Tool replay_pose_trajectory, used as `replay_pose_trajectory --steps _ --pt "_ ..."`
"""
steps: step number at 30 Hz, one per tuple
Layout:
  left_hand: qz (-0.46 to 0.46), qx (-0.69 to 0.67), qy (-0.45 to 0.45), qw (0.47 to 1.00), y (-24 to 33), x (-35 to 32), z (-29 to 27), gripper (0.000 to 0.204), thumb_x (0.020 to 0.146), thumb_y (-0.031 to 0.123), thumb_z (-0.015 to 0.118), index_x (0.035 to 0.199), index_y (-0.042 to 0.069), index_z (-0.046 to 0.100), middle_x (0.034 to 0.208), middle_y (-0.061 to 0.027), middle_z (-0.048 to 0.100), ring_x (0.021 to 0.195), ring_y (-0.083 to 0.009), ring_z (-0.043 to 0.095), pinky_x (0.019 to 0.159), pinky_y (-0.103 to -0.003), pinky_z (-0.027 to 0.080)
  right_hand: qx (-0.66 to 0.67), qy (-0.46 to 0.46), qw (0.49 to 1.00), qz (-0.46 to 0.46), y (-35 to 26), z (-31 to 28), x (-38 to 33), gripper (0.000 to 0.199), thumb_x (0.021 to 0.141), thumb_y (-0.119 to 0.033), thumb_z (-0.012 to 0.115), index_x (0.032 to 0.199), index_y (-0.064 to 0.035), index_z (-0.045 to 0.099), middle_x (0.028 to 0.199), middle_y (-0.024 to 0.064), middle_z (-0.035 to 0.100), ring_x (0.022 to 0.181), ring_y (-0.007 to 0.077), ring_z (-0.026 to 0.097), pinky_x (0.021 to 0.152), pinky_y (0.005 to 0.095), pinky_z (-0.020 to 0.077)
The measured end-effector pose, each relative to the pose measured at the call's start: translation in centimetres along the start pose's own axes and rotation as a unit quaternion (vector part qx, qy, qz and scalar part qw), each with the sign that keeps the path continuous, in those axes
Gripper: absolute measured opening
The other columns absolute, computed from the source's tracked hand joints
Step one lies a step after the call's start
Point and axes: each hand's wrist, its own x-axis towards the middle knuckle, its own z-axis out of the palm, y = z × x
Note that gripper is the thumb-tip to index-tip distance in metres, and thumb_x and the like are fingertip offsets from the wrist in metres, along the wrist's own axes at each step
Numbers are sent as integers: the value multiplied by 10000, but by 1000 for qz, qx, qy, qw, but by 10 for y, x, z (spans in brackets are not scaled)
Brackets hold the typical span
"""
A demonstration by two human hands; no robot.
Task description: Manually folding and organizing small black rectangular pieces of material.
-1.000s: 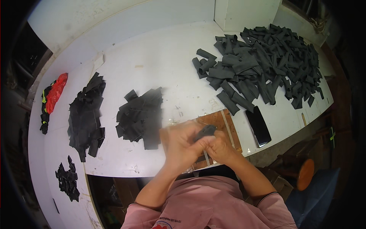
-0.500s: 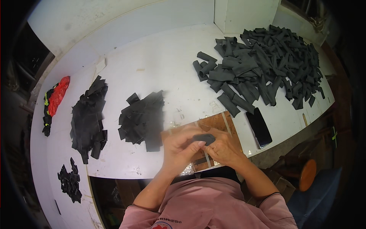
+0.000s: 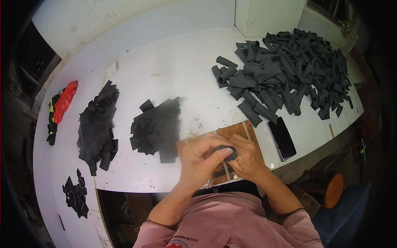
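Observation:
A small dark grey fabric tube [image 3: 233,155] is held between my two hands, above the brown board at the table's near edge. My left hand [image 3: 198,157] grips it from the left, with the thumb at the tube's round opening. On the other side my right hand [image 3: 249,160] has its fingers curled around the piece. Both hands are closed on it and hide most of its length. A large heap of similar dark grey tubes [image 3: 273,74] lies at the far right. To the left of my hands is a pile of flat black pieces [image 3: 155,128].
Another black pile [image 3: 97,132] and a smaller one [image 3: 75,196] lie further left, near a red plastic bag [image 3: 65,97]. Under my hands is a brown board [image 3: 233,130] with tape strips. A black phone [image 3: 282,138] rests to its right. An orange stool [image 3: 333,191] stands beyond the table edge.
The tube has turned in my hands, so its end now shows as a rounded opening with my left thumb at it. My hands have shifted slightly.

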Motion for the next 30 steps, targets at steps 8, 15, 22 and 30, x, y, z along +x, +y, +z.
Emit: replay_pose_trajectory --steps 8,15,22,30 --pt "15 40 84 996 -5 -3 8 111 765 56 600 851 -13 596 771 -83 587 723 -138 516 667 -250 426 28 -10 997 70 9 14 -3 179 776 -206 556 805 -30 567 675 130 526 655 287 532 552 374 414" --pt "40 -301 171 937 -23 -11 -7 133 791 123 580 873 18 572 868 -121 572 859 -241 519 820 -366 409 -61 -73 995 40 2 4 4 255 728 -254 610 638 -39 506 605 112 498 597 284 513 512 377 399" --pt "58 -241 155 956 -20 -9 -12 113 782 96 594 850 9 570 848 -132 589 852 -247 532 818 -367 408 -12 -30 999 -3 1 -2 4 224 710 -174 632 627 -30 483 597 111 489 569 292 511 488 367 400" --pt "10 -110 144 983 6 -4 -12 135 723 12 616 856 -12 605 846 -101 597 728 -180 560 699 -292 426 -10 -71 997 25 3 6 4 196 747 -163 592 662 -13 500 616 114 493 573 286 516 502 364 414"
